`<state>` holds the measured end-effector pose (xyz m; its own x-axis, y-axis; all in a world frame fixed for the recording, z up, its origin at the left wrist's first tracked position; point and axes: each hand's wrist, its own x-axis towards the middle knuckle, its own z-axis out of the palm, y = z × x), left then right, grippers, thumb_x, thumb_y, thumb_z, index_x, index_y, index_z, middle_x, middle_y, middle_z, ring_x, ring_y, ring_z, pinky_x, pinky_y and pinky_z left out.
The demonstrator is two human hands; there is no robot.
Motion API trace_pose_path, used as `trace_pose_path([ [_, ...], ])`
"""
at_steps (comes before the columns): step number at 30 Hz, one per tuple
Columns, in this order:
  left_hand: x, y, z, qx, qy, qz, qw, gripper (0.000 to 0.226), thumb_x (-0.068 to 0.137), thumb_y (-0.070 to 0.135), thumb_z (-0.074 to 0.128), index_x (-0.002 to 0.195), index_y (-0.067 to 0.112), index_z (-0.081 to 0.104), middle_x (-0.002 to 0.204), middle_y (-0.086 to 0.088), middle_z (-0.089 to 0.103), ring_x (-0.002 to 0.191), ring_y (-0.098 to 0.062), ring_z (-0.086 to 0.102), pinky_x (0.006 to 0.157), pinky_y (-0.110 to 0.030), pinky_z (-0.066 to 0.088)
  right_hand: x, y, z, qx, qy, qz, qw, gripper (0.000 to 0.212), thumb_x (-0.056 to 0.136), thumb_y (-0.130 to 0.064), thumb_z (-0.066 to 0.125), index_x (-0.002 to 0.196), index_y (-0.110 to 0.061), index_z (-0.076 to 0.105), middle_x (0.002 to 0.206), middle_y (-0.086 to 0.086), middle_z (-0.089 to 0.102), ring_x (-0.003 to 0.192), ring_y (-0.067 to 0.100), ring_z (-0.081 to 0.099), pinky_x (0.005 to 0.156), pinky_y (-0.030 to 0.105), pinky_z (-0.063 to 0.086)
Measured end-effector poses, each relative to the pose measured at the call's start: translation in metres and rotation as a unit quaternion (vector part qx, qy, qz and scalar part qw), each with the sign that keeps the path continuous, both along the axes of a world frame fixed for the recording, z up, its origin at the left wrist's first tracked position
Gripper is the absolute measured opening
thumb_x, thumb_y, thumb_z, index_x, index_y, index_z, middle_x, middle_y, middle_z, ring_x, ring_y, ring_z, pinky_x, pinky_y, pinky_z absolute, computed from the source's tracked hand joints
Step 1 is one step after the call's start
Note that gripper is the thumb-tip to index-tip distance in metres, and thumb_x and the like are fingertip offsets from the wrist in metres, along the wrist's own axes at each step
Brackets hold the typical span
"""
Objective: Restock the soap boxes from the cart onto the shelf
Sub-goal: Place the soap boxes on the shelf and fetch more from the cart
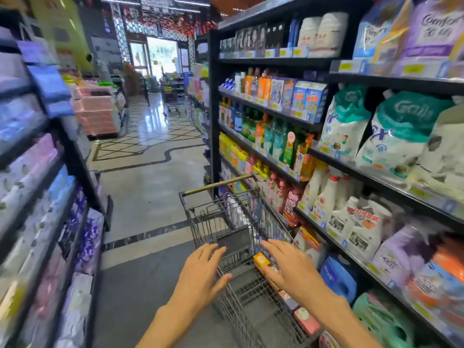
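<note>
Hands first, since they're nearest: both are stretched out over the wire cart, palms down. On the left hand the fingers are spread and mostly straight, nothing is gripped, and the thumb is seen right at the cart's near rim, though real contact can't be told. On the right hand the fingers are loosely extended too, nothing is pinched or curled around, and it's held just over an orange soap box inside the basket. Whether that box is actually touched can't be made out. A pink box is seen lower down along the cart's right side, print too blurred to be read.

The cart is parked tight against the right-hand shelf. On the shelf, white bags with teal tops are stacked mid-height, with lettering too smeared to be read for sure. Higher up, "Comfort" can be read on a purple pouch. Yellow price tags are clipped along the shelf edges, unreadable.

Further off, stacked pink packs and a bright doorway are seen down the aisle.
</note>
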<state>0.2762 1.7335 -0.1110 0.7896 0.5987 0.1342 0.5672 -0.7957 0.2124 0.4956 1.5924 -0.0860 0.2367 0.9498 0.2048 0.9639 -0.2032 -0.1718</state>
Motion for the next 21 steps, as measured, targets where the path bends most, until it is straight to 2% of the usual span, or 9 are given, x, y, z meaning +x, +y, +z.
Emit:
trace_pose_path([
  [2,0.032,0.034,-0.004,-0.004,0.008,-0.047,0.999,0.081,0.089,0.073,0.021,0.155,0.027,0.031,0.158,0.003,0.034,0.148,-0.021,0.03,0.119,-0.038,0.032,0.019,0.016,-0.006,-0.012,0.013,-0.048,0.999,0.06,0.098,-0.055,0.045,0.151,-0.031,0.032,0.15,-0.013,0.04,0.139,0.009,0.038,0.107,0.029,0.037],
  [7,0.109,0.104,-0.017,-0.027,0.013,-0.174,0.984,0.069,0.097,0.065,0.036,0.155,0.029,0.027,0.159,0.007,0.031,0.146,-0.017,0.029,0.119,-0.035,0.032,0.054,0.04,-0.017,-0.037,0.046,-0.188,0.98,0.062,0.099,-0.055,0.042,0.154,-0.032,0.026,0.156,-0.012,0.033,0.143,0.011,0.033,0.113,0.033,0.034],
  [11,0.165,0.139,-0.028,-0.064,0.04,-0.279,0.957,0.075,0.094,0.07,0.026,0.153,0.024,0.034,0.155,0.004,0.037,0.141,-0.02,0.038,0.112,-0.034,0.039,0.066,0.044,-0.027,-0.053,0.08,-0.289,0.953,0.062,0.097,-0.054,0.047,0.152,-0.033,0.028,0.152,-0.009,0.042,0.138,0.015,0.04,0.109,0.036,0.04],
  [15,0.223,0.156,-0.06,-0.086,0.078,-0.352,0.929,0.062,0.1,0.05,0.049,0.152,0.018,0.036,0.149,-0.002,0.042,0.137,-0.025,0.042,0.107,-0.035,0.042,0.076,0.036,-0.053,-0.075,0.103,-0.371,0.92,0.062,0.096,-0.053,0.05,0.151,-0.03,0.034,0.147,-0.006,0.048,0.135,0.018,0.045,0.108,0.036,0.04],
  [19,0.278,0.156,-0.109,-0.115,0.138,-0.398,0.9,0.066,0.095,0.059,0.039,0.146,0.017,0.042,0.142,-0.004,0.048,0.129,-0.027,0.048,0.099,-0.038,0.049,0.094,0.032,-0.102,-0.061,0.131,-0.437,0.888,0.065,0.088,-0.057,0.043,0.138,-0.017,0.056,0.127,0.007,0.066,0.113,0.03,0.064,0.09,0.046,0.055],
  [21,0.303,0.153,-0.14,-0.126,0.175,-0.402,0.89,0.057,0.099,0.049,0.049,0.145,0.016,0.042,0.142,-0.006,0.048,0.129,-0.029,0.048,0.098,-0.04,0.047,0.106,0.033,-0.124,-0.09,0.162,-0.442,0.878,0.068,0.087,-0.058,0.036,0.143,-0.022,0.048,0.132,0.007,0.062,0.118,0.031,0.061,0.091,0.048,0.053],
])
